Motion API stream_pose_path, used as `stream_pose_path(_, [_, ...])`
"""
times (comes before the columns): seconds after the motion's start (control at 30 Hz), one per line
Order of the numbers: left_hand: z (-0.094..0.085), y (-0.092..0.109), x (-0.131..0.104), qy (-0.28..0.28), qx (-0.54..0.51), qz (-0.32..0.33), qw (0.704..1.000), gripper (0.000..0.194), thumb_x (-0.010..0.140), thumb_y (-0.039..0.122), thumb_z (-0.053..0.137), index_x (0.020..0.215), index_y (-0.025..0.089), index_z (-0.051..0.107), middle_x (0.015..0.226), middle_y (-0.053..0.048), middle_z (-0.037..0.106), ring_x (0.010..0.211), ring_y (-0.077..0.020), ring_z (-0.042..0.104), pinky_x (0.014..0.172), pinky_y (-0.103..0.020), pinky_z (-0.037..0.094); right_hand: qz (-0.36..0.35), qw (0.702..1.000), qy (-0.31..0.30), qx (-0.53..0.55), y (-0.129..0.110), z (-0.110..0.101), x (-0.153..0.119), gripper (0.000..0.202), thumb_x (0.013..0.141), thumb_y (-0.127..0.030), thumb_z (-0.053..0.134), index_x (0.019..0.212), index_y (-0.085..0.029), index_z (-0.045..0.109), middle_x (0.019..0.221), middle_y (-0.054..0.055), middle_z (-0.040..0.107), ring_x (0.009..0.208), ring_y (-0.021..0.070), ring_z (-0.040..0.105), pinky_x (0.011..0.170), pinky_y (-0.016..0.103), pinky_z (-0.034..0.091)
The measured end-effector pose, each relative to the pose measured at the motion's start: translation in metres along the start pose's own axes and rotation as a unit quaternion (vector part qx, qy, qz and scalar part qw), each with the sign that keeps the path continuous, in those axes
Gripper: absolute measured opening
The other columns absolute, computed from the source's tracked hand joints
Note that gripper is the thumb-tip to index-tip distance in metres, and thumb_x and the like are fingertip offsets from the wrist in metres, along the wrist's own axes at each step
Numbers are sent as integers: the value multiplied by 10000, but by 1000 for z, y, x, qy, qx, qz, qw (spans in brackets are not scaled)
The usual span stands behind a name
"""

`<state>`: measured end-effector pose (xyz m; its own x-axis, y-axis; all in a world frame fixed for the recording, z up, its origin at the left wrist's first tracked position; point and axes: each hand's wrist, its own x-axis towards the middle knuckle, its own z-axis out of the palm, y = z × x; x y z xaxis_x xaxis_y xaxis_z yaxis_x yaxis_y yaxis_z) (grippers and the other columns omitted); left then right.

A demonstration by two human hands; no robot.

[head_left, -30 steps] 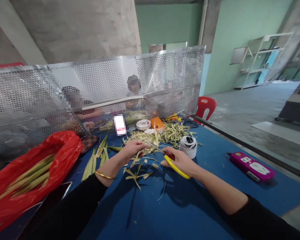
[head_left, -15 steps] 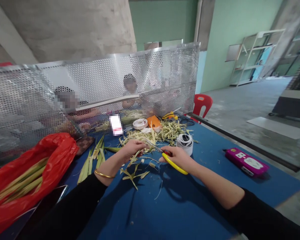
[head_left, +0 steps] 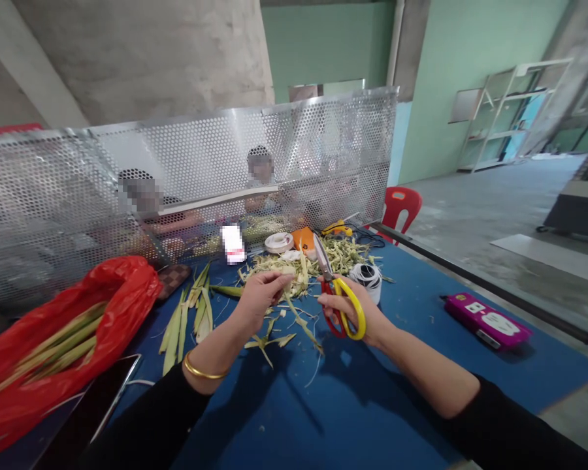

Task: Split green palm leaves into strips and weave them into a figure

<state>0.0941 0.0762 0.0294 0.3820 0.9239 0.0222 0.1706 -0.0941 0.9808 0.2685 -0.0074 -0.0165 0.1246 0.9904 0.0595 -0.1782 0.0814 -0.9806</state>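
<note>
My left hand, with a gold bangle at the wrist, is closed in a pinch. From its fingertips a pale green leaf strip hangs down over the table. My right hand grips scissors by their red and yellow handles. The blades point up and look closed, apart from the strip. Under and behind the hands lies a heap of pale leaf trimmings. A spool of white cord stands just behind my right hand.
A red plastic bag with long leaves lies at the left, beside a phone. Loose leaves rest near it. A purple power strip is at the right. A perforated metal screen stands behind, with people beyond it.
The scissors have swung from pointing left at the strip to pointing upward, away from my left hand. The leaf strip now hangs lower right of my left fingers. The view has shifted slightly.
</note>
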Motion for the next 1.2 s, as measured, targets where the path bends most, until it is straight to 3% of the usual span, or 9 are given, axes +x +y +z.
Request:
stream_pose_path(0.17, [20, -2, -25, 47, 11, 91, 995, 272, 703, 433, 654, 650, 169, 619, 499, 51, 450, 478, -82, 369, 480, -220, 308, 33, 995, -47, 87, -1, 17, -11, 514, 624, -379, 771, 1039, -189, 534, 692, -17, 619, 543, 129, 594, 484, 229, 459])
stream_pose_path(0.27, [26, -4, -37, 69, 29, 125, 989, 211, 720, 381, 632, 696, 172, 644, 565, 31, 537, 504, -96, 418, 505, -224, 354, 46, 988, -86, 119, 0, 26, -17, 434, 637, -357, 758, 971, -173, 550, 673, -28, 592, 552, 120, 579, 546, 251, 479])
stream_pose_path(0.53, [16, -20, -54, 146, 77, 92, 982, 193, 739, 380, 623, 732, 188, 600, 587, 27, 579, 519, -120, 501, 546, -233, 408, 40, 987, -110, 109, -4, 29, -27, 522, 612, -292, 769, 1059, -200, 516, 680, -47, 574, 541, 104, 519, 529, 237, 429])
stream_pose_path(0.7, [11, -29, -62, 170, 129, 138, 967, 200, 767, 403, 609, 743, 206, 583, 623, 13, 594, 574, -138, 541, 575, -237, 435, 46, 991, -121, 35, 2, 34, -28, 441, 611, -254, 730, 999, -203, 527, 675, -48, 575, 538, 117, 536, 544, 260, 456])
stream_pose_path(0.8, [10, -28, -65, 173, 121, 105, 972, 188, 764, 367, 601, 687, 207, 538, 565, 20, 578, 534, -134, 539, 551, -240, 437, 3, 994, -97, -39, 7, 31, -26, 434, 618, -220, 682, 1013, -210, 502, 649, -59, 562, 521, 117, 530, 536, 255, 449])
stream_pose_path(0.9, [5, -24, -66, 135, 80, 11, 988, 182, 718, 299, 610, 631, 205, 480, 511, 23, 570, 512, -143, 565, 522, -246, 450, -80, 981, -73, -158, 7, 25, -26, 437, 667, -200, 623, 1083, -221, 491, 682, -42, 586, 575, 130, 537, 568, 249, 433])
stream_pose_path(0.97, [-2, -22, -66, 91, 51, -43, 994, 150, 666, 253, 638, 680, 198, 499, 502, 41, 558, 509, -150, 579, 501, -245, 448, -130, 951, -58, -275, 5, 21, -28, 419, 709, -192, 581, 1119, -235, 505, 723, -19, 618, 618, 144, 547, 599, 253, 422])
stream_pose_path(1.1, [-20, -21, -66, -47, 30, -67, 996, 319, 614, 227, 693, 916, 165, 611, 501, 64, 538, 468, -116, 528, 478, -223, 410, -219, 868, -80, -438, 2, 19, -33, 459, 698, -111, 534, 1132, -261, 542, 862, 10, 666, 730, 168, 592, 667, 259, 411])
stream_pose_path(1.2, [-29, -23, -68, -132, 66, -81, 986, 218, 644, 293, 699, 789, 132, 679, 535, 13, 575, 484, -100, 502, 495, -223, 403, -284, 830, -119, -465, 4, 19, -35, 501, 690, -88, 527, 1159, -264, 533, 926, 20, 669, 775, 167, 601, 683, 247, 406])
